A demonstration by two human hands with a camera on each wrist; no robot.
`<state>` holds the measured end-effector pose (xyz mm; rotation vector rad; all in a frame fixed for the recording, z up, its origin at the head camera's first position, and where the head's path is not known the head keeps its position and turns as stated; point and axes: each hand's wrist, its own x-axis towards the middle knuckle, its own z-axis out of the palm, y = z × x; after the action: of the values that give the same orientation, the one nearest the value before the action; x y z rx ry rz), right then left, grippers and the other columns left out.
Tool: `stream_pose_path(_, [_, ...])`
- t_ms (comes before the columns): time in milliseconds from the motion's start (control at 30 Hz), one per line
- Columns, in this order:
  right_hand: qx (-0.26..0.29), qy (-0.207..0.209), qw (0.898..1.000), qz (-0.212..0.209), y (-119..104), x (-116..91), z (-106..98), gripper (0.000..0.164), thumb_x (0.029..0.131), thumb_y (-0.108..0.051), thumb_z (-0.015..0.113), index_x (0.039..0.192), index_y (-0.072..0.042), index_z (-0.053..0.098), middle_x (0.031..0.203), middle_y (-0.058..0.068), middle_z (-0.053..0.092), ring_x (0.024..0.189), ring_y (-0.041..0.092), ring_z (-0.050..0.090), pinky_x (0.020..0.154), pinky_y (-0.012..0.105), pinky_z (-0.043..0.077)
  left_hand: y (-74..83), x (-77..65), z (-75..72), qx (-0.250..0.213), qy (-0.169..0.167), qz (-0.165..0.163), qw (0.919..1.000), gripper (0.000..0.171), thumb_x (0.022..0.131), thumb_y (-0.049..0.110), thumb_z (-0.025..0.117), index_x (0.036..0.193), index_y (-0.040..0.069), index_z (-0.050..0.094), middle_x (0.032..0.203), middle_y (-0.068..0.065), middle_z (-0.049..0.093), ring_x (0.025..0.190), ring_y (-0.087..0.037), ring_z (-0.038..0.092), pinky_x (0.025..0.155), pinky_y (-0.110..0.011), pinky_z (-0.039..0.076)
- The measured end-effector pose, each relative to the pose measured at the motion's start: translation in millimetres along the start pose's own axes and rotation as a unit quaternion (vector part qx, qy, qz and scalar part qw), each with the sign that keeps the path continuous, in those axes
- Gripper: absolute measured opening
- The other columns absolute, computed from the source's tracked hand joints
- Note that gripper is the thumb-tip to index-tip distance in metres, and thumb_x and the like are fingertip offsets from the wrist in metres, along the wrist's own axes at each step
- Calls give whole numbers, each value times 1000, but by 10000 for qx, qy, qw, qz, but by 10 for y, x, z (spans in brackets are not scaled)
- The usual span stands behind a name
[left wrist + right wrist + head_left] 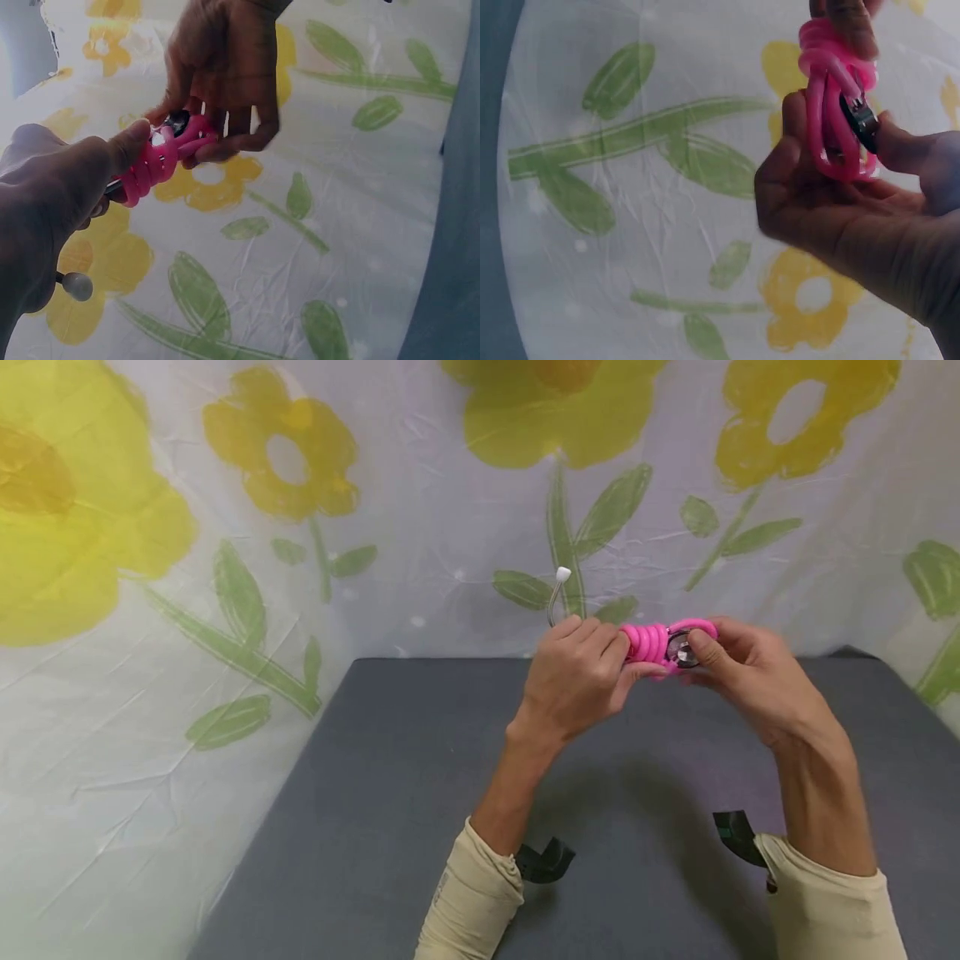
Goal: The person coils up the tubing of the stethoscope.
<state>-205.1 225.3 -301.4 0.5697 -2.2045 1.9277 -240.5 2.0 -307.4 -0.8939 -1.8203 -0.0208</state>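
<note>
A pink stethoscope, its tubing wound into a tight bundle, is held up above the table between my two hands. My left hand grips the wound end, with its thumb along the coils. From behind that hand a metal ear tube with a white ear tip sticks up; the ear tip also shows in the left wrist view. My right hand pinches the other end, its thumb pressing on the round metal chest piece. In the right wrist view the tubing loops lie between thumb and fingers.
Below the hands spreads a dark grey table. A white curtain with yellow flowers and green leaves hangs behind it and along its sides. Dark wrist-camera mounts stick out from both beige sleeves.
</note>
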Motion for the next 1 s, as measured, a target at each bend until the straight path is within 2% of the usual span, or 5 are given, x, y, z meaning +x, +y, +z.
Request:
stream_pose_path(233, [-325, 1363, 9892, -421, -86, 39, 142, 10, 101, -13, 68, 101, -8, 77, 79, -13, 68, 71, 7, 52, 62, 15, 43, 28, 70, -22, -230, 298, -106, 9992, 45, 99, 55, 65, 81, 15, 73, 72, 5, 69, 65, -8, 60, 68, -23, 44])
stream_pose_path(433, [-2022, 2595, 9392, -984, -129, 32, 320, 30, 100, -19, 70, 128, -10, 72, 67, -29, 54, 46, -4, 39, 49, 10, 39, 58, 83, -6, -673, 206, -367, 9968, 44, 91, 58, 74, 80, 15, 73, 68, 5, 67, 62, -8, 56, 65, -21, 43])
stream_pose_path(600, [-2950, 3044, 8972, -1242, -70, 31, 367, 40, 98, -27, 72, 133, -6, 68, 88, 7, 82, 48, -19, 41, 51, 5, 36, 87, 52, -4, -1083, -316, -477, 9925, 43, 88, 57, 78, 81, 15, 72, 68, 4, 64, 58, -9, 52, 61, -21, 42])
stream_pose_path(667, [-3087, 3019, 8944, -1163, -54, 28, 350, 42, 98, -28, 71, 133, -4, 66, 95, 26, 79, 50, -23, 40, 50, 5, 33, 89, 31, -3, -1314, -657, -505, 9879, 43, 88, 57, 78, 85, 15, 72, 71, 3, 64, 58, -9, 51, 60, -21, 43])
stream_pose_path(1000, [-3508, 1860, 9174, 258, 2, 8, 91, 59, 111, -51, 36, 146, -8, 53, 80, 22, 70, 44, -5, 54, 48, 29, 38, -24, -49, 117, -2306, -2871, -956, 9248, 38, 92, 51, 75, 100, 13, 73, 82, 3, 64, 72, -7, 54, 68, -18, 45])
